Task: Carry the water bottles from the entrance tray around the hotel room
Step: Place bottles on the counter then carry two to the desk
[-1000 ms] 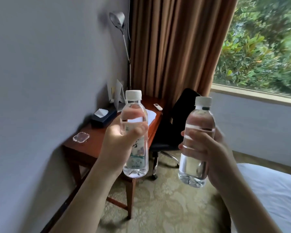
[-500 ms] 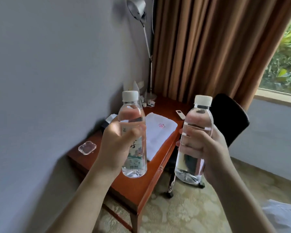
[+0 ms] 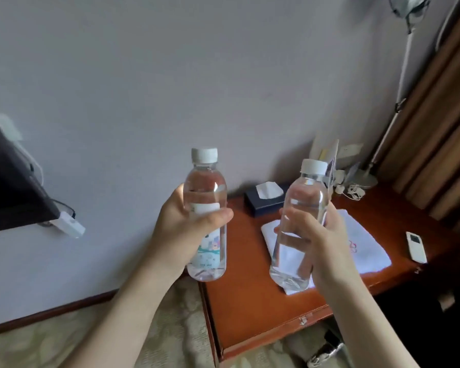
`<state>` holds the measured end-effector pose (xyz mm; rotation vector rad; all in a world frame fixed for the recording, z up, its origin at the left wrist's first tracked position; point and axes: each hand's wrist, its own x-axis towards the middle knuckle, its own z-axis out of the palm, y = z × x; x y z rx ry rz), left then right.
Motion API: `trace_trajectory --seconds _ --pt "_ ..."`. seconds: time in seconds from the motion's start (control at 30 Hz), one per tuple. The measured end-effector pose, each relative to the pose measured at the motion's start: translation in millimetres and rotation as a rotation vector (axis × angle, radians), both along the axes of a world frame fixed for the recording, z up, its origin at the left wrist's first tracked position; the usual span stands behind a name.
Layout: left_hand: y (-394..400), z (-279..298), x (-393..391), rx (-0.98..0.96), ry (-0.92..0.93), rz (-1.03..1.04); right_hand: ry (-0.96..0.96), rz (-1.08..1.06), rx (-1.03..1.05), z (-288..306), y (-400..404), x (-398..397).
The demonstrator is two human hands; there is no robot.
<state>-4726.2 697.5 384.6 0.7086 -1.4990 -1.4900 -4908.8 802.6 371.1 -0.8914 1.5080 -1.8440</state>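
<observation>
At about 9 o'clock a dark screen point(image 3: 8, 179) hangs on the wall, well apart from the hands. Toward the centre, the left hand point(image 3: 186, 229) is wrapped around the waist of the labelled bottle point(image 3: 206, 216), thumb across the front over the label band, the bottle upright with its white cap on. Just to its 3 o'clock, not touching it, the right hand point(image 3: 322, 243) clasps the plain bottle point(image 3: 300, 224) at mid-body, fingers curled over the front; this one leans slightly, cap toward 1 o'clock. Both are held in the air above the near end of the wooden desk point(image 3: 250, 301), over the folded white cloth point(image 3: 367, 251). Both look nearly full, so each likely has some heft for its size; the thin clear plastic probably gives under a hard squeeze, and the smooth wall may be slippery. The waist, where the body narrows below the shoulder, seems the soundest place to grip, as now. Farther toward 2 o'clock sit a dark tissue box point(image 3: 263, 201) and, at 3 o'clock, a white remote point(image 3: 416, 247).
</observation>
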Motion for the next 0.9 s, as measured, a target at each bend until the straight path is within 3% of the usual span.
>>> trace_trajectory --seconds 0.37,0.7,0.9 --pt "-71.3 -79.8 -14.7 0.093 0.020 0.069 -0.097 0.295 0.131 -72.1 -107.4 -32.8" --pt "-111.4 -226.2 -74.0 0.170 -0.369 0.194 0.133 0.250 0.173 -196.5 -168.4 -66.4" --pt "-122.4 -300.7 -104.9 0.222 -0.442 0.331 0.178 0.195 0.300 -288.9 -188.5 -87.0"
